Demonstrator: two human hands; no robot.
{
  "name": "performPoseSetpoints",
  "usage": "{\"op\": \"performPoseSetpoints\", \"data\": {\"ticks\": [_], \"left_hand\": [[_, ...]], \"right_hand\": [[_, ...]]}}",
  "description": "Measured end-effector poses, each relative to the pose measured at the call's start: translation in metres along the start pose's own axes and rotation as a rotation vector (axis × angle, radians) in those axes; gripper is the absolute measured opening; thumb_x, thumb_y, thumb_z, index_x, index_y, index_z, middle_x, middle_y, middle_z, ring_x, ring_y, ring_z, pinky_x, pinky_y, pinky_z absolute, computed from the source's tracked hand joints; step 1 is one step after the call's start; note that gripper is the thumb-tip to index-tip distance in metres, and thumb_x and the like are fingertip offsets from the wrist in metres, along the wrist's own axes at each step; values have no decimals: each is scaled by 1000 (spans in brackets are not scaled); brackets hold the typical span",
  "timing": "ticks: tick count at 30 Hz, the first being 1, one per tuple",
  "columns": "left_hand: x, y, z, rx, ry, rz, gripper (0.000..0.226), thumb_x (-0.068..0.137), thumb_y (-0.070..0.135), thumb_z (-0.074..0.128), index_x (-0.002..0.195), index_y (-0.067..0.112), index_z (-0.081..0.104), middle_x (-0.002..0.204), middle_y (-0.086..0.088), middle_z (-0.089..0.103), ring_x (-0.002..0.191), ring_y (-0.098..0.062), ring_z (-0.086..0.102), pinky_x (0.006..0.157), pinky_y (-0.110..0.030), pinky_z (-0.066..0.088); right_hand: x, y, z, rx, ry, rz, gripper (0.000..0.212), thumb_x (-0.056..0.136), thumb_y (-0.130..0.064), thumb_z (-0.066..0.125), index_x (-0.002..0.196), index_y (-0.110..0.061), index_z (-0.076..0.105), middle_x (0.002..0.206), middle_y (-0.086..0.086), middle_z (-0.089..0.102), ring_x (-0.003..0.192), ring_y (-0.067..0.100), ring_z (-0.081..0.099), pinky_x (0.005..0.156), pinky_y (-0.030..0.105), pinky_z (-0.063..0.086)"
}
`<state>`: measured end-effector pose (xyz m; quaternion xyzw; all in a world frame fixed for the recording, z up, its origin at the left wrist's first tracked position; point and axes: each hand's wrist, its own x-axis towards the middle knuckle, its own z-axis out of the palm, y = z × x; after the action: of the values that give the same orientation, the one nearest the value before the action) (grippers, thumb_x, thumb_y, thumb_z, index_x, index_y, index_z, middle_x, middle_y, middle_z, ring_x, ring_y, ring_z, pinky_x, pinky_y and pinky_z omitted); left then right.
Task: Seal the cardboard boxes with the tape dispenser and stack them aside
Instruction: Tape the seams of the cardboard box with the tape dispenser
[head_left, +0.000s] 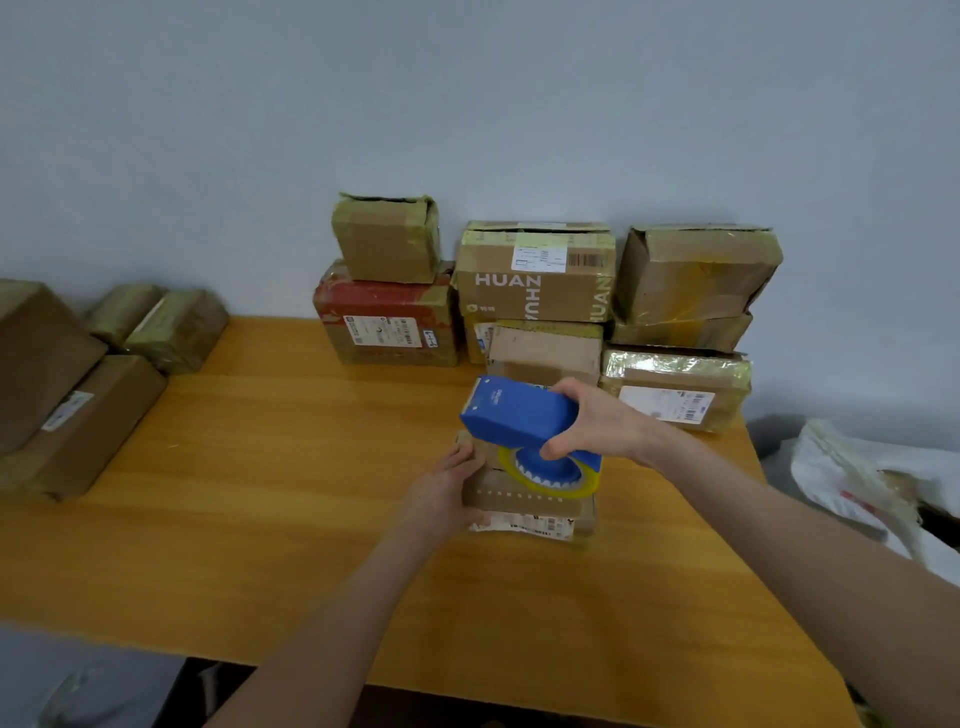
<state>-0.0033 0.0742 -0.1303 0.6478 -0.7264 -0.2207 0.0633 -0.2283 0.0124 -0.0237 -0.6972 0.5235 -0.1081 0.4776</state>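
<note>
Wooden worktop (291, 467), wide and mostly bare near both hands. Beyond right hand (592, 423), stacked boxes (535, 280) against wall, probably waiting. Under both hands, small cardboard box (519, 499), pinned steady by left hand (441, 491) clasping its left side. Blue tape dispenser (524, 421) gripped from right, wrist bent downward, roll touching box top, likely for laying tape.

Evenly and softly lit from above, rather dim. Faint sheen on the wooden table (291, 415); glare off the taped box (675, 387). Soft focus throughout, wide-angle bending at the edges, weak shadows only.
</note>
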Motion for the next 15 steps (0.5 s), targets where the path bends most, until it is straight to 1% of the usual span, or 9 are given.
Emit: {"op": "performPoseSetpoints", "data": {"ticks": [2,3,5,6,7,8,10,12,15], "left_hand": [[-2,-5,-4,-209,-49,-5,84,75,32,80,147,21,38,156,7,26,145,-12,20,113,-34,31],[-4,-7,-7,-360,-34,-30,74,78,29,78,143,19,44,152,5,35,141,-15,30,110,-35,36],[-6,-9,-16,-638,137,-166,49,87,24,70,133,17,55,136,0,53,123,-16,50,98,-33,46],[-6,-8,-21,-758,235,-265,41,91,24,65,129,13,58,128,-4,60,114,-17,56,93,-33,50],[-5,-6,-26,-887,288,-354,36,94,25,60,126,9,59,120,-6,64,105,-18,61,87,-32,54],[-3,-2,-31,-1031,274,-415,36,95,29,57,124,8,59,112,-5,66,97,-18,64,79,-30,55],[1,9,-40,-1291,129,-472,37,95,41,53,119,12,58,106,-3,67,89,-18,65,72,-28,54],[5,21,-42,-1384,29,-513,34,95,44,53,111,15,60,99,-3,68,85,-17,65,69,-28,53],[12,32,-37,-1436,22,-558,22,93,30,61,104,11,60,84,-2,66,73,-13,58,61,-23,49]], "right_hand": [[6,3,6,-39,-26,-1,57,68,-17,82,113,-22,48,108,1,57,95,16,61,78,31,56],[8,4,8,-42,-32,0,57,69,-17,82,114,-22,48,109,2,57,96,16,61,78,31,56],[10,6,8,-23,-43,-2,57,70,-16,81,114,-24,47,110,2,56,96,16,61,75,26,54],[11,7,7,-13,-48,-3,56,70,-15,81,113,-24,47,110,2,55,96,16,61,73,24,52],[11,8,6,-7,-52,-4,55,70,-15,81,112,-25,47,110,2,55,95,16,61,72,23,51],[12,8,5,-6,-56,-5,54,71,-15,81,111,-26,47,110,2,55,95,16,61,72,23,51],[13,8,5,-9,-63,-7,53,71,-14,80,109,-27,46,109,1,54,95,15,60,71,21,49],[13,9,5,-13,-69,-5,54,72,-13,80,112,-26,46,109,2,54,95,15,60,70,20,49],[13,12,4,-21,-71,12,60,72,-13,80,119,-21,45,112,4,52,99,18,59,77,26,53]]}}
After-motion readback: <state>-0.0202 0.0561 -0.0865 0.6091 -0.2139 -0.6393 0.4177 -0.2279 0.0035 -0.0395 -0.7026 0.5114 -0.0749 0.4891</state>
